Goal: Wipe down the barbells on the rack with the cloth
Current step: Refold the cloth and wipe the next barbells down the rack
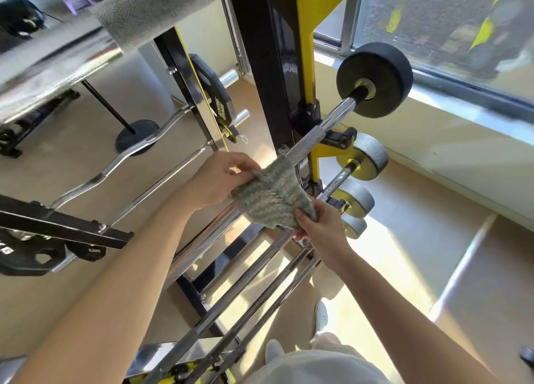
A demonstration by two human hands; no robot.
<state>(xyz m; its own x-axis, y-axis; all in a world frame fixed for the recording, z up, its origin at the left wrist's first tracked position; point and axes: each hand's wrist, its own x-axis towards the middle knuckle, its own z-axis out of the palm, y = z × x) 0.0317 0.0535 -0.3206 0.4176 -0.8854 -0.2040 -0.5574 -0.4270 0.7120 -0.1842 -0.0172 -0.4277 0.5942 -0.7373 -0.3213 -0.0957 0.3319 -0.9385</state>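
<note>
A green and white striped cloth is stretched between both hands over a barbell on the rack. My left hand pinches its left edge and my right hand grips its lower right corner. The knurled chrome barbell runs up to the right from under the cloth to a black round weight. Below it, several more chrome bars lie on the black and yellow rack, ending in grey weights.
Another knurled bar crosses close overhead at top left. A curl bar and black plates hang on a stand to the left. More plates sit at lower left. A window ledge runs along the right; my shoes stand below.
</note>
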